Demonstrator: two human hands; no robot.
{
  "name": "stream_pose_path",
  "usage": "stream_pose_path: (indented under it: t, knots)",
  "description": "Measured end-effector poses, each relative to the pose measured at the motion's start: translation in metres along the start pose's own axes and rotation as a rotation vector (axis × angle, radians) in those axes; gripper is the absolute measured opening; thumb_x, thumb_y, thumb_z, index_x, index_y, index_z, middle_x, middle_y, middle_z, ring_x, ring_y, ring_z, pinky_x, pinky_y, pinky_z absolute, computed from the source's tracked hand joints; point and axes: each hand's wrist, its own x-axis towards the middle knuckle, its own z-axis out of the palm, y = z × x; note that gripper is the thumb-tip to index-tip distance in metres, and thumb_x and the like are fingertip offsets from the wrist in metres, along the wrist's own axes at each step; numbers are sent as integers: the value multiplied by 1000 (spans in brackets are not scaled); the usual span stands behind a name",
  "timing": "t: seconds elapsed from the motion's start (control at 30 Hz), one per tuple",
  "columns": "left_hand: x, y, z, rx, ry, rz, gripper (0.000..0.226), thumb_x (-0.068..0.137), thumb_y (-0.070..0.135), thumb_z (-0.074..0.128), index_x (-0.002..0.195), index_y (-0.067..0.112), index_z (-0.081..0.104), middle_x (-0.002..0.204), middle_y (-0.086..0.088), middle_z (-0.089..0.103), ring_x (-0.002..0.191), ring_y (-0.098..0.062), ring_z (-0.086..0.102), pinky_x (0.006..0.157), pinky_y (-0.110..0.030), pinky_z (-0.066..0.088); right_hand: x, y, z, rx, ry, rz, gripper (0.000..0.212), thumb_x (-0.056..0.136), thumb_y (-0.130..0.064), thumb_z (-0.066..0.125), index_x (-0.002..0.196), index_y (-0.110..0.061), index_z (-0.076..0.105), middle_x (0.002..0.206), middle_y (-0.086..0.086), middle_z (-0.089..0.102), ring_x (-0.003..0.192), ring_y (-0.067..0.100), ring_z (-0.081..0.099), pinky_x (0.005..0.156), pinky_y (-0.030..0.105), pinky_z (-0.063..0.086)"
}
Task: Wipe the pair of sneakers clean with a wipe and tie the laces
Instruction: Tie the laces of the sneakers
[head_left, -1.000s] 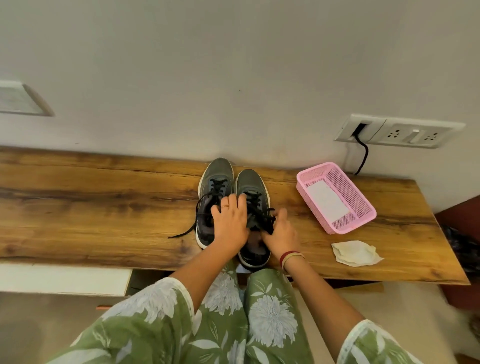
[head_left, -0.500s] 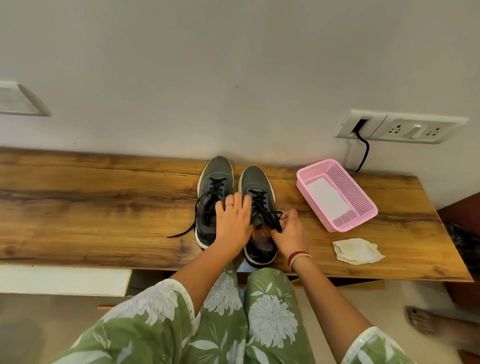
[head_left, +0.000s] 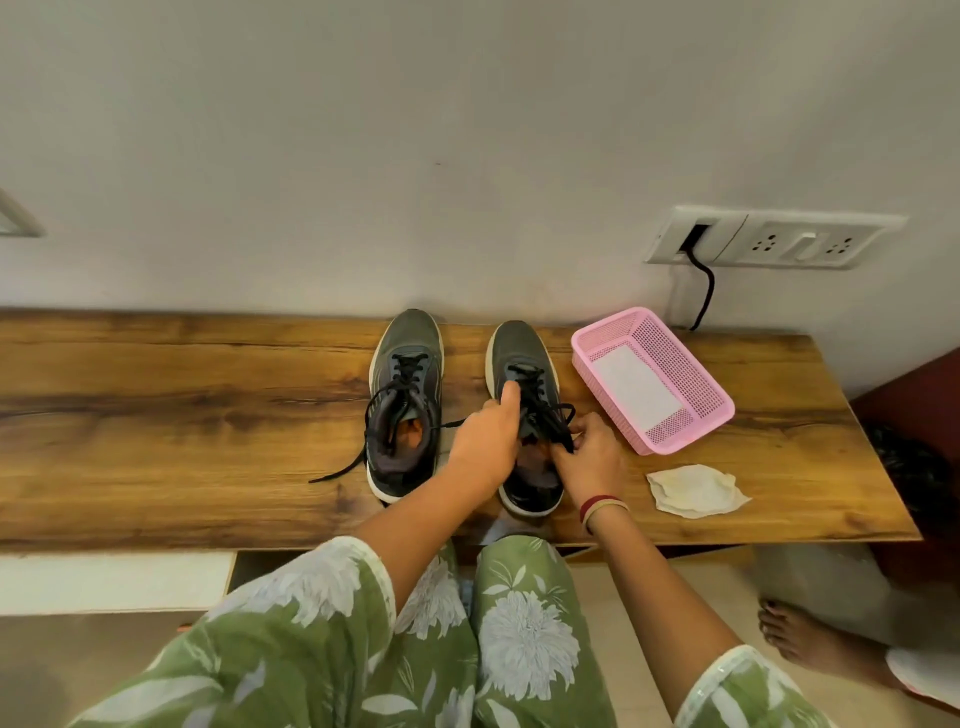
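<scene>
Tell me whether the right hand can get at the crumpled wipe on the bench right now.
Probably yes. The crumpled wipe lies on the bench just right of the right hand, with nothing between them. The hand would first have to release the laces its fingers pinch.

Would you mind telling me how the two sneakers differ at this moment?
The left sneaker stands untouched; the left hand grips the right sneaker. The left sneaker's lace trails loose across the bench; the right hand pinches the right sneaker's laces. Both are grey, black-laced, toes toward the wall.
</scene>
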Motion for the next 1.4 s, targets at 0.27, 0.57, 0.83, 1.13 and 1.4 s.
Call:
stream_pose_path:
  t: [0.27,0.57,0.83,1.13,1.4]
  knots:
    - [-11,2,-8,-125,33,27,61,86,28,66,131,16,27,121,-13,54,97,-31,63,74,-39,51,6,1,-17,-100,-7,-16,37,80,-31,70,110,-15,56,112,6,57,101,24,56,83,36,48]
    - [-108,-74,-34,-369,345,-143,45,87,33,64,125,22,43,122,3,50,109,-12,51,81,-26,48,-41,-36,-2,184,28,-193,28,83,-22,68,108,-25,57,116,-3,38,108,26,53,96,45,46]
    - [-96,-126,-43,-414,418,-250,21,89,33,61,107,29,51,106,12,51,96,-5,52,77,-26,49,-40,-94,48,286,-35,-401,17,84,-15,66,95,-26,59,103,-3,50,90,15,56,86,44,50]
    - [-52,-141,-27,-528,414,-308,22,91,31,57,111,22,61,108,7,61,99,-6,57,84,-33,53,-4,-116,101,204,-221,-392,33,82,-19,70,114,-21,61,111,-3,50,99,12,52,84,26,42]
    - [-20,-133,-29,-501,395,-362,32,92,33,57,122,22,62,116,2,59,105,-11,57,85,-20,43,5,-103,113,394,-143,-434,16,82,-11,69,87,-25,63,91,-5,63,87,9,60,79,27,51]
